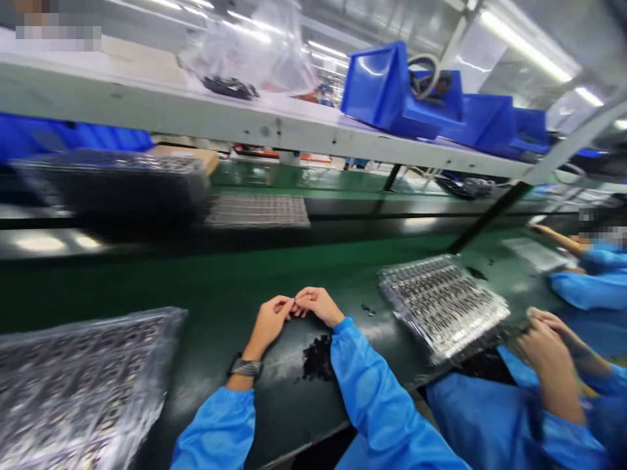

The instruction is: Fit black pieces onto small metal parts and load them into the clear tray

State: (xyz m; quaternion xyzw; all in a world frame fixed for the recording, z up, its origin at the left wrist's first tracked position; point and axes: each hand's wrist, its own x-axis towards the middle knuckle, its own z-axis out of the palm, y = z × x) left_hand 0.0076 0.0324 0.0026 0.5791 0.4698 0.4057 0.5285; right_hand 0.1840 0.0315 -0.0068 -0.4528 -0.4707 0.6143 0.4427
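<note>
Over the dark green bench (206,365), my left hand (272,320) and my right hand (316,304) meet fingertip to fingertip. Both are closed in a pinch. Whatever sits between the fingers is too small to make out. Just below my right hand lies a pile of small black pieces (317,359), partly hidden by my sleeve. To my left is a clear plastic tray (83,385) with rows of small parts. A second clear tray (443,303), also filled with rows of small parts, rests on the right.
A few loose black bits (367,310) lie right of my hands. A stack of trays (117,183) and a flat tray (259,211) stand across the bench. Blue bins (375,88) and a plastic bag sit on the white shelf (235,124). Co-workers' hands (551,339) work at right.
</note>
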